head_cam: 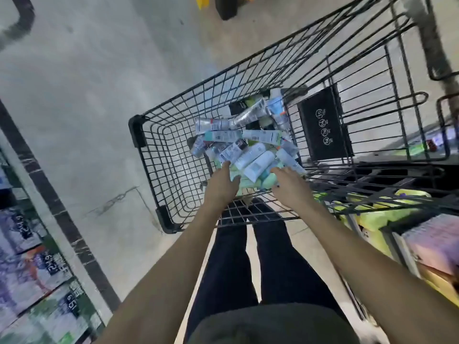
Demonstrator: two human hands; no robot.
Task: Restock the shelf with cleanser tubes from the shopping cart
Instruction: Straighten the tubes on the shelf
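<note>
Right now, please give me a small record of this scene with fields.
place: shop aisle, concrete floor
cart: black wire, holds a pile of tubes
left hand: fingers straight, reaching into the pile
right hand: fingers straight, touching the pile's near edge
tubes held: none yet
shelf: lower left, blurred packs with price tags

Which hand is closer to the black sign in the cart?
The right hand. It reaches into the tubes just below and left of the black sign. The left hand is farther left, across the tube pile.
</note>
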